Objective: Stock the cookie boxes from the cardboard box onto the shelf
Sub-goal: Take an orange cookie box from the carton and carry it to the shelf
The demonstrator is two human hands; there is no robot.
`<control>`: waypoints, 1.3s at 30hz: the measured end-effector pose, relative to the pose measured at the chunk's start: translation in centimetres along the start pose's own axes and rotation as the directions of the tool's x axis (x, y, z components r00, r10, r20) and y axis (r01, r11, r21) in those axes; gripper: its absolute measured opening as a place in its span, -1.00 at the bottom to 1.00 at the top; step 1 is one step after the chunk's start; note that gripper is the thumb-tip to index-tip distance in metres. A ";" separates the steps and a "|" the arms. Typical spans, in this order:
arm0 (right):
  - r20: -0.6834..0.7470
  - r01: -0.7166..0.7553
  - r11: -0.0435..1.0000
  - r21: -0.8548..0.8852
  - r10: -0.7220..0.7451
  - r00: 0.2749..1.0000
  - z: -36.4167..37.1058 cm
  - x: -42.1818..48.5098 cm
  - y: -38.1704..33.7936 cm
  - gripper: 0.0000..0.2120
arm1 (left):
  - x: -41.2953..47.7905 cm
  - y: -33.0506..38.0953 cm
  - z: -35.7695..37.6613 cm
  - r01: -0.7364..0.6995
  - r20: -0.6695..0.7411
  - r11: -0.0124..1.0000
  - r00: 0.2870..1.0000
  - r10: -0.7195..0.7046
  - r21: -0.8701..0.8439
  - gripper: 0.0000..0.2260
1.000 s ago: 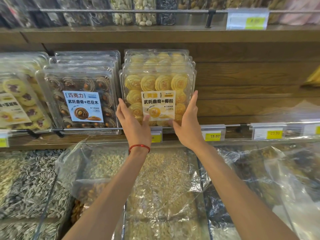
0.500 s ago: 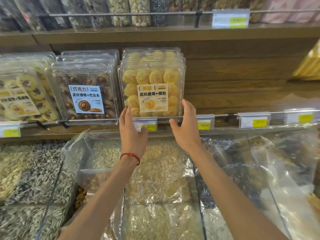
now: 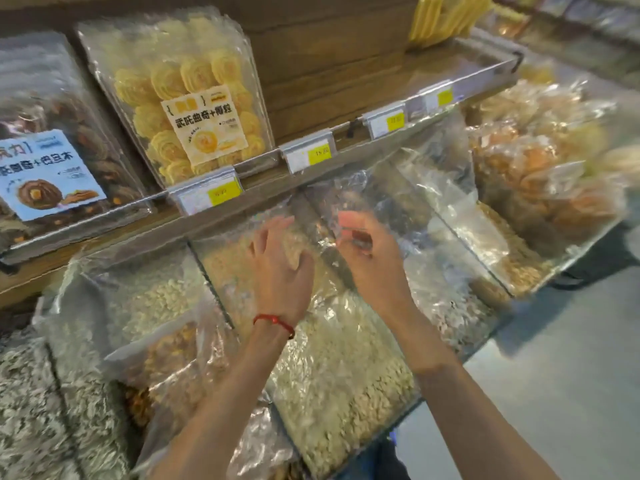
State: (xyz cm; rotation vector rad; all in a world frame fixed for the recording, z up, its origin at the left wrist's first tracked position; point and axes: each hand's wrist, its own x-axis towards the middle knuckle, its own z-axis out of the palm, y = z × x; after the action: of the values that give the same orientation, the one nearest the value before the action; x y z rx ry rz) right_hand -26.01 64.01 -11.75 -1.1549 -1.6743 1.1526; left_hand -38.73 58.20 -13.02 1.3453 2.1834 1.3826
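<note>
Since a cookie box stands on the shelf, left hand and right hand hang loose and empty; next, probably, fetching another from the unseen cardboard box.

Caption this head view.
Left hand and right hand hover empty over bagged snacks; cookie box stands shelved above.

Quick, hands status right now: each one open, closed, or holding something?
Left hand: open, holding nothing.
Right hand: open, fingers loosely curled, holding nothing.
</note>
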 end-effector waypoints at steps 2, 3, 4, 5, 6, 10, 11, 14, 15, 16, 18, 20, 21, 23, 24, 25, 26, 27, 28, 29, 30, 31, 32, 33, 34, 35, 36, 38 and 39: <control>-0.069 -0.027 0.999 0.024 0.029 0.997 -1.1 -3.2 0.4 -0.76 | -1.6 0.5 0.5 -0.034 0.089 0.997 0.995 0.040 -0.062 -0.60; -0.109 -0.034 0.999 0.023 0.036 0.993 -1.9 -4.9 0.9 -0.78 | -2.5 0.8 1.1 -0.051 0.135 0.994 0.989 0.064 -0.098 -0.60; -0.149 -0.047 0.999 0.015 0.048 0.988 -2.5 -6.4 1.3 -0.78 | -3.4 1.0 1.6 -0.056 0.183 0.990 0.980 0.079 -0.125 -0.59; -0.188 -0.074 0.997 0.007 0.074 0.979 -3.1 -7.9 1.8 -0.78 | -4.3 1.4 2.2 -0.048 0.235 0.988 0.968 0.082 -0.144 -0.57; -0.236 -0.119 0.993 0.010 0.118 0.965 -4.0 -9.5 2.3 -0.76 | -5.6 1.9 2.9 -0.044 0.294 0.986 0.952 0.090 -0.160 -0.56; -0.399 -0.247 0.966 0.074 0.256 0.881 -7.9 -16.6 3.8 -0.74 | -11.5 4.5 5.6 -0.076 0.479 0.974 0.861 0.171 -0.212 -0.61; -0.442 -0.262 0.961 0.091 0.275 0.854 -8.8 -18.6 4.1 -0.74 | -13.2 5.1 6.1 -0.088 0.524 0.970 0.828 0.197 -0.226 -0.63; -0.557 -0.295 0.942 0.159 0.332 0.761 -11.2 -24.8 5.0 -0.74 | -18.7 6.6 7.9 -0.114 0.641 0.961 0.724 0.255 -0.253 -0.64; -0.591 -0.304 0.934 0.186 0.354 0.725 -11.9 -27.0 5.3 -0.74 | -20.7 7.1 8.4 -0.123 0.677 0.959 0.686 0.268 -0.255 -0.64; -0.622 -0.312 0.926 0.214 0.376 0.687 -12.6 -29.2 5.7 -0.74 | -22.7 7.6 8.8 -0.134 0.711 0.957 0.644 0.282 -0.258 -0.64; -0.673 -0.322 0.910 0.263 0.412 0.614 -13.8 -33.9 6.5 -0.74 | -26.9 8.3 9.6 -0.191 0.759 0.940 0.555 0.340 -0.282 -0.64; -0.718 -0.323 0.896 0.303 0.438 0.541 -14.8 -38.7 7.2 -0.73 | -31.4 8.9 10.4 -0.252 0.802 0.919 0.453 0.389 -0.303 -0.64; -0.736 -0.323 0.890 0.321 0.450 0.506 -15.3 -41.1 7.4 -0.73 | -33.6 9.3 10.6 -0.263 0.826 0.917 0.409 0.388 -0.301 -0.64; -0.766 -0.324 0.874 0.362 0.477 0.431 -16.3 -45.9 7.8 -0.73 | -38.1 10.2 10.8 -0.252 0.867 0.918 0.324 0.378 -0.306 -0.65; -0.779 -0.320 0.867 0.382 0.488 0.394 -16.7 -48.3 8.0 -0.72 | -40.4 10.6 10.8 -0.246 0.882 0.916 0.278 0.381 -0.319 -0.65; -0.789 -0.317 0.860 0.401 0.500 0.357 -17.1 -50.7 8.2 -0.72 | -42.6 11.0 10.7 -0.249 0.891 0.909 0.231 0.392 -0.335 -0.66; -0.797 -0.313 0.852 0.420 0.511 0.322 -17.4 -53.0 8.4 -0.72 | -44.6 11.4 10.6 -0.255 0.896 0.901 0.187 0.402 -0.351 -0.66; -0.802 -0.306 0.844 0.440 0.523 0.289 -17.7 -55.2 8.7 -0.72 | -46.6 11.8 10.6 -0.263 0.901 0.894 0.147 0.408 -0.362 -0.66; -0.805 -0.300 0.836 0.459 0.535 0.258 -18.0 -57.4 8.8 -0.71 | -48.6 12.3 10.5 -0.268 0.905 0.889 0.109 0.411 -0.372 -0.67; -0.807 -0.294 0.830 0.474 0.543 0.231 -18.3 -59.5 9.0 -0.71 | -50.5 12.6 10.5 -0.272 0.907 0.883 0.072 0.416 -0.383 -0.67; -0.810 -0.289 0.824 0.487 0.550 0.203 -18.7 -61.4 9.2 -0.72 | -52.4 13.0 10.5 -0.271 0.906 0.877 0.035 0.422 -0.398 -0.68; -0.812 -0.283 0.818 0.500 0.557 0.175 -19.1 -63.2 9.4 -0.72 | -54.2 13.5 10.5 -0.272 0.905 0.871 -0.002 0.425 -0.410 -0.69; -0.811 -0.280 0.810 0.516 0.567 0.147 -19.6 -64.9 9.7 -0.73 | -56.0 14.0 10.6 -0.273 0.904 0.866 -0.041 0.425 -0.419 -0.69; -0.807 -0.277 0.800 0.532 0.578 0.117 -20.1 -66.5 10.0 -0.73 | -57.6 14.6 10.6 -0.278 0.903 0.860 -0.079 0.423 -0.428 -0.70; -0.804 -0.276 0.790 0.547 0.588 0.088 -20.6 -67.9 10.3 -0.74 | -59.1 15.2 10.8 -0.283 0.899 0.854 -0.111 0.424 -0.437 -0.70; -0.804 -0.273 0.784 0.557 0.592 0.060 -21.2 -69.2 10.6 -0.74 | -60.4 15.8 11.1 -0.289 0.894 0.846 -0.136 0.428 -0.449 -0.71; -0.805 -0.269 0.781 0.564 0.592 0.031 -21.8 -70.3 10.9 -0.74 | -61.7 16.3 11.6 -0.294 0.889 0.839 -0.158 0.430 -0.459 -0.72; -0.810 -0.244 0.782 0.574 0.585 -0.031 -23.2 -72.2 11.5 -0.74 | -63.8 17.5 12.7 -0.310 0.879 0.823 -0.207 0.429 -0.475 -0.72; -0.811 -0.224 0.784 0.579 0.581 -0.063 -23.9 -73.0 11.7 -0.74 | -64.7 18.1 13.4 -0.316 0.872 0.814 -0.237 0.429 -0.486 -0.73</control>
State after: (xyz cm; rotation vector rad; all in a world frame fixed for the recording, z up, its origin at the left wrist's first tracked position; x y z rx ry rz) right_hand 19.54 2.24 -23.70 -1.7248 0.0344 0.4775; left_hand 15.58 17.49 -22.57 2.0575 0.5340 0.0504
